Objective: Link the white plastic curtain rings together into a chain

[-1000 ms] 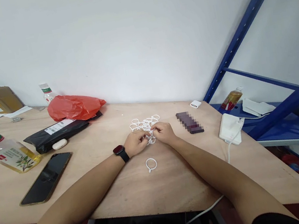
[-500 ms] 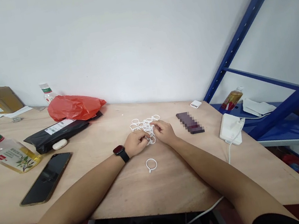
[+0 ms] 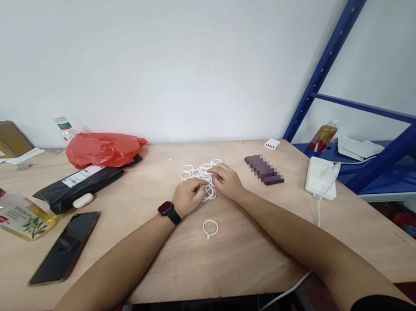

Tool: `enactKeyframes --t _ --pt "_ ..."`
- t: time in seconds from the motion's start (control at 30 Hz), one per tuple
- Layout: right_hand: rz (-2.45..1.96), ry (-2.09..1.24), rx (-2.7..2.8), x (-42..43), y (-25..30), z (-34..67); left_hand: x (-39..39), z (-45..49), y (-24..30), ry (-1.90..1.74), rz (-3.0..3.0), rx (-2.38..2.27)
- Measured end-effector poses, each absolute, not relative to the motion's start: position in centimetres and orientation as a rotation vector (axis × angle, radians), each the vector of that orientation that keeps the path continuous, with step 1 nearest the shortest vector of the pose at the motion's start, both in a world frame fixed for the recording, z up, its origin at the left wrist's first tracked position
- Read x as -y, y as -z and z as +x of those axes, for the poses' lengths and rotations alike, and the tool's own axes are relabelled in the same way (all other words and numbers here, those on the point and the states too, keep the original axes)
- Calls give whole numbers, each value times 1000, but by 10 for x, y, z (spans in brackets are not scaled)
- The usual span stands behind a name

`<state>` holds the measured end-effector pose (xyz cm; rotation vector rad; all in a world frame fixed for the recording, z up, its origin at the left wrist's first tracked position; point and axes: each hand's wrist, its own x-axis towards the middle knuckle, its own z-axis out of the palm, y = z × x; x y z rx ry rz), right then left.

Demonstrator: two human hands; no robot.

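Observation:
A cluster of white plastic rings point(image 3: 188, 168), which look like curtain rings with small eyelets, lies at the middle of the table. Over its near left side is my left hand point(image 3: 189, 196), wearing a black watch, thumb and forefinger pinched on a white ring. My right hand point(image 3: 229, 183) reaches in from the right, its fingers closed on a white ring too; the fingers partly hide what they grip. The fingertips of both hands are close together. Apart from the cluster, a single white ring point(image 3: 216, 226) lies nearer to me, its eyelet towards me.
On the left are a phone point(image 3: 63, 249), a drink bottle point(image 3: 6, 212), a white earbud case point(image 3: 83, 200), a black parcel point(image 3: 80, 186) and a red bag point(image 3: 104, 147). To the right lie a pixelated dark object point(image 3: 263, 169), a white charger point(image 3: 321, 178) with cable and a blue rack point(image 3: 360, 107).
My left hand has shifted slightly, its fingertips rising a little towards the right hand. The single ring and other things stay in place.

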<state>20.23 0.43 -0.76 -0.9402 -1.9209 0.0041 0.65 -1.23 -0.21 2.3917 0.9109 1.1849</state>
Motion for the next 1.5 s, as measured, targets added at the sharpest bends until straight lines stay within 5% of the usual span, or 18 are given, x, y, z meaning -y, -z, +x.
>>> enactKeyframes --t 0.3,0.5,0.7,1.5 --pt "-938 -4 1927 -8 10 205 11 4 1 -1313 2366 -960" --pt "-967 -53 1915 -6 9 204 26 7 -3 -737 2787 -310" --pt "-958 -65 1897 -4 6 204 30 14 -2 -480 2984 -389" --pt "-980 -74 1897 -5 7 204 25 12 3 -608 2850 -537"
